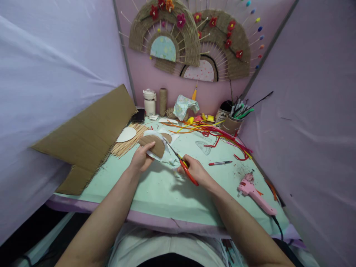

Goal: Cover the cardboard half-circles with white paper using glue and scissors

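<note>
1. Card [158, 148]: half-round, brown, ribbed, held up over the middle of the bench [167, 202]. White backing [156, 156] shows past its edge.
2. Left hand [142, 158]: fingers closed on the card's near left side, thumb flat on top.
3. Right hand [194, 170]: fingers wrapped about the handles of the scissors [183, 164]. Blades point away and leftward, alongside the card's right edge. Cannot tell how far apart they stand.
4. Step in hand, by my reading: trimming the white border round the card.
5. Next move would call for a firm left pinch, the card turned to bring its curve to the blades, and cuts kept clear of the left fingers.
6. Close by: a smaller brown piece [167, 137] beyond the blades; pale scraps [175, 170] beside the right hand.
7. Left: white oval [126, 134] on thin sticks [122, 149]; big board [91, 133] leaning at the bench's edge.
8. Right: protractor [203, 147], pen [220, 163], pink glue gun [257, 196].
9. Far side: red and orange stems [213, 130], bottle [150, 104], twine spool [163, 102].
</note>
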The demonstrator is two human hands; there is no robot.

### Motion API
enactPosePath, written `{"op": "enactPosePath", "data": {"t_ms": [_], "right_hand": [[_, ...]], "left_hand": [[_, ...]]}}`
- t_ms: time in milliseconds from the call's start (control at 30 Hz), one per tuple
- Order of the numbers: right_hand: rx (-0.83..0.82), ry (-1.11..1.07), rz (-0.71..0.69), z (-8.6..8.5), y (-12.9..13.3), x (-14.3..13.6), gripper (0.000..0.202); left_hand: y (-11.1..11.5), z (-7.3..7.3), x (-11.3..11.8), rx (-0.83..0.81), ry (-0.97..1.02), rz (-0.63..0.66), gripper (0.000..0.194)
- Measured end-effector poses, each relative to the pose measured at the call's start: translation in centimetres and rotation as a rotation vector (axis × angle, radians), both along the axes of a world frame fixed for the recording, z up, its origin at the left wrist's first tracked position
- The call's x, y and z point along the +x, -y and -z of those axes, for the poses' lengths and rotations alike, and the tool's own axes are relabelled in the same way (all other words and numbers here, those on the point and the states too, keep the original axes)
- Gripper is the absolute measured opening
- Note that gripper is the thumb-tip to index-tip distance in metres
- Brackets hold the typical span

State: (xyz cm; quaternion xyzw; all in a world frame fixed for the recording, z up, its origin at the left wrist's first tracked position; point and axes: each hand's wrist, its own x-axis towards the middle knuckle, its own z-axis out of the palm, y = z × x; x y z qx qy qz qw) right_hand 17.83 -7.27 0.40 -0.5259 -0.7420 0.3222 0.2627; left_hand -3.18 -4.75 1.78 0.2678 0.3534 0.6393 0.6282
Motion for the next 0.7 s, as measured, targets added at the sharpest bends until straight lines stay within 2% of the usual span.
{"op": "enactPosePath", "data": {"t_ms": [700], "right_hand": [[-0.005,-0.042,0.035,0.07,-0.08,0.01,0.03]], "left_hand": [[0.38,-0.35,0.35,-0.009,-0.044,0.019,0.034]]}}
